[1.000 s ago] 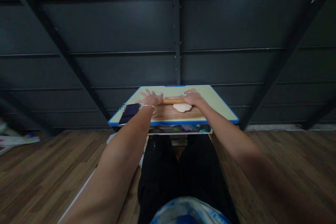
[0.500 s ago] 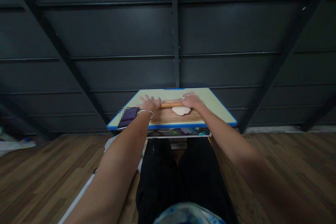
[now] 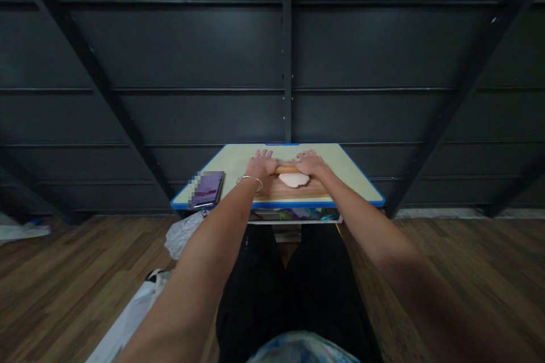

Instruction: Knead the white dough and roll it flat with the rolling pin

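A wooden rolling pin (image 3: 286, 169) lies crosswise on a wooden board (image 3: 275, 191). My left hand (image 3: 261, 164) is closed over its left part, the fingertips reaching beyond it. On the right part sits my right hand (image 3: 310, 162), closed over the pin in the same way, thumb toward the middle. Just on my side of the pin is a flattened piece of white dough (image 3: 293, 180), its far edge at or under the pin. My hands cover both ends of the pin. A bracelet (image 3: 250, 180) circles my left wrist.
The board rests on a small pale table (image 3: 353, 178) with a blue rim. A phone (image 3: 208, 188) lies at its left side. Under the tabletop, a shelf (image 3: 298, 214) holds coloured items. A grey wall (image 3: 204, 57) stands behind; a crumpled light bag (image 3: 183, 235) is at lower left.
My left hand has moved right along the rolling pin, closer to my right hand, and its spread fingers have come together. The phone is now uncovered by my arm. The dough looks unchanged.
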A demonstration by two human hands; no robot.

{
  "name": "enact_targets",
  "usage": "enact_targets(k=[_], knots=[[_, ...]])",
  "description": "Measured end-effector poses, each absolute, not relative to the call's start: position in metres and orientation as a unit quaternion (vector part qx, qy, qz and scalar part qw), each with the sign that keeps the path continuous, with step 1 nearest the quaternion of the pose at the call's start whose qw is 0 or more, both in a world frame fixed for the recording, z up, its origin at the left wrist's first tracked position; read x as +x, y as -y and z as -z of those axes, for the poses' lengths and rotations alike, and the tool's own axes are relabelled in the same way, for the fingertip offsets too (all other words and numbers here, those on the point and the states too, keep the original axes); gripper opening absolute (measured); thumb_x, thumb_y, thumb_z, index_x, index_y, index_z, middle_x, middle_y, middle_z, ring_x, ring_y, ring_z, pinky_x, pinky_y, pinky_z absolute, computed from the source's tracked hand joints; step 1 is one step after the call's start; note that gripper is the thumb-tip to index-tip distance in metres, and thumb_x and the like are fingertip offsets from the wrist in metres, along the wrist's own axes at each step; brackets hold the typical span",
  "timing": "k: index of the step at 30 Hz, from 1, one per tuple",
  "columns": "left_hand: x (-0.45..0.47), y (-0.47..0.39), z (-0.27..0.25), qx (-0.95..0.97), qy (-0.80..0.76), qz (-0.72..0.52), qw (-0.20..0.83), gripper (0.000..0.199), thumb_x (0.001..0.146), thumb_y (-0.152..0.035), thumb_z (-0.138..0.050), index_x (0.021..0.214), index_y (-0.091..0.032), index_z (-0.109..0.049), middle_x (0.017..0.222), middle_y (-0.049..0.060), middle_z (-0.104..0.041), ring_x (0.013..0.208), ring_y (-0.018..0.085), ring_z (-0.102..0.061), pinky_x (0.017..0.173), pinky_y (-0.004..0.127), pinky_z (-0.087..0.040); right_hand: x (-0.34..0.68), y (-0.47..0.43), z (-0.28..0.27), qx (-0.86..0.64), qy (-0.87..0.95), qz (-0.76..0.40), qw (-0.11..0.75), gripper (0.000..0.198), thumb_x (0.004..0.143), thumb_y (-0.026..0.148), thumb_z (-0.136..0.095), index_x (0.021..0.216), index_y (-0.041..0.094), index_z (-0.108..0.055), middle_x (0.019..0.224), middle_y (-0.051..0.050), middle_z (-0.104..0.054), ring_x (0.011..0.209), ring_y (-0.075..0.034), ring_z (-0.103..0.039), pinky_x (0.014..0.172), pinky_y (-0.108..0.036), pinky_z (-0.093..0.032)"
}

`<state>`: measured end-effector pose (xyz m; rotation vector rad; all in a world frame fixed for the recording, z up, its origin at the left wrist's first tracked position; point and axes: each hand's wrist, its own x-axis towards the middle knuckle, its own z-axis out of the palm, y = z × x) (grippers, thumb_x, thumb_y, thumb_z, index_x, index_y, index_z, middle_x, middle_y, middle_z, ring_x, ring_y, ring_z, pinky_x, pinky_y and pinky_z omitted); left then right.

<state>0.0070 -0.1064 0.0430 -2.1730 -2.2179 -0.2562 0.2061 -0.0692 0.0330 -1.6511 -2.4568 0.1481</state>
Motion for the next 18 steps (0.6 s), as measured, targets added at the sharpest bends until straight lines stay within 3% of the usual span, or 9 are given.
enact_targets(k=[7, 11, 18], knots=[[0.011, 0.101, -0.051, -0.689, 0.720, 0.073, -0.045, 0.075, 0.104, -0.053, -0.035, 0.171, -0.018, -0.036, 0.179, 0.011, -0.029, 0.165, 0.028, -0.026, 0.132, 0.045, -0.024, 0.204, 0.061, -0.032, -0.560, 0.823, -0.050, 0.077, 0.065, 0.107, 0.060, -0.036, 0.153, 0.019, -0.059, 0.166, -0.017, -0.050, 0.154, -0.037, -0.042, 0.125, -0.055, -0.033], [0.005, 0.094, -0.048, -0.683, 0.724, 0.088, -0.043, 0.080, 0.103, -0.064, -0.034, 0.171, -0.023, -0.035, 0.178, 0.009, -0.031, 0.164, 0.029, -0.028, 0.131, 0.045, -0.027, 0.203, 0.063, -0.039, -0.579, 0.810, -0.060, 0.070, 0.067, 0.108, 0.058, -0.036, 0.157, 0.017, -0.055, 0.170, -0.018, -0.044, 0.157, -0.039, -0.038, 0.125, -0.057, -0.033], [-0.001, 0.074, -0.044, -0.680, 0.728, 0.076, -0.037, 0.076, 0.105, -0.059, -0.031, 0.168, -0.017, -0.042, 0.176, 0.014, -0.034, 0.163, 0.031, -0.032, 0.129, 0.043, -0.030, 0.202, 0.062, -0.042, -0.589, 0.802, -0.073, 0.069, 0.066, 0.107, 0.053, -0.039, 0.158, 0.014, -0.054, 0.169, -0.020, -0.044, 0.156, -0.040, -0.040, 0.123, -0.058, -0.036]])
